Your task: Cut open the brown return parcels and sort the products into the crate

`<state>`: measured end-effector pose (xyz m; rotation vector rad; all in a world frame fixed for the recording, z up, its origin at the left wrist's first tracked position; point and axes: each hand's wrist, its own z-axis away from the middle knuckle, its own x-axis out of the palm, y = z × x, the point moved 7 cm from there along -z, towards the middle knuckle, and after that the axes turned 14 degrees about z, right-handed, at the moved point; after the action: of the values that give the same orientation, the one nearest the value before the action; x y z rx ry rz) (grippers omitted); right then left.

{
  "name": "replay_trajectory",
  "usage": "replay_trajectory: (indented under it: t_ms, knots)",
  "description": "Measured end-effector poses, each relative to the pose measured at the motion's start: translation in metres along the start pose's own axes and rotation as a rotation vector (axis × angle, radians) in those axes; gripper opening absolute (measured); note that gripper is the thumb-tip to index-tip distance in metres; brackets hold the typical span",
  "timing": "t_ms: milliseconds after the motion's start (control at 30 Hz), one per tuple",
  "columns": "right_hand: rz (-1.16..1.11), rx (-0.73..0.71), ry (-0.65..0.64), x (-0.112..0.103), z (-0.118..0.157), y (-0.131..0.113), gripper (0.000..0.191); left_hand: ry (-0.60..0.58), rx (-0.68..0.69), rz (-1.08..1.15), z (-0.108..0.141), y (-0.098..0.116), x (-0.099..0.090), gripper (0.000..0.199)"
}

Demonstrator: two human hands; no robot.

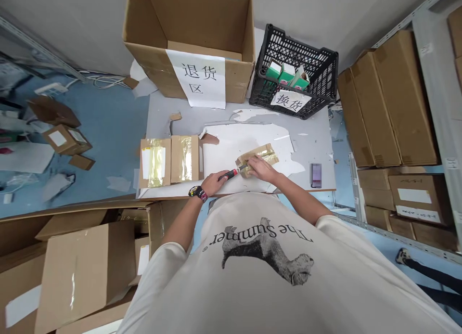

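My left hand (213, 182) is wrapped round a red and black utility knife (228, 174), whose tip points right at a small taped cardboard box (267, 153). The blade meets the left end of that box, as far as I can tell. My right hand (261, 169) rests on the near side of the same box, its fingers pressed onto the cardboard and partly covering it. The box lies slightly turned on white paper (231, 137). Two taped boxes, one on the left (146, 165) and one beside it (175, 160), lie flat at the table's left end.
A large open carton (144, 59) and a black crate (317, 91) with green boxes stand at the table's back. A phone (315, 175) lies at the right. Shelved cartons (404, 98) are right; a large box (77, 271) is lower left. A person's legs (429, 275) show lower right.
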<state>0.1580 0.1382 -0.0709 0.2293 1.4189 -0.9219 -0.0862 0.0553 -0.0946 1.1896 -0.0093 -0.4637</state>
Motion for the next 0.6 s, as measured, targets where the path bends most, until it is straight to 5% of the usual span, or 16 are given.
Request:
replay_trajectory:
  t_ms: [333,600]
  knots:
    - [-0.077,0.053,0.004,-0.011,-0.003,-0.001,0.010,-0.125,-0.064,0.104,0.005,-0.004,0.019,0.066]
    - [-0.004,0.077,-0.008,-0.018,-0.005,-0.003,0.010,0.058,-0.045,0.066,0.023,-0.013,0.028,0.060]
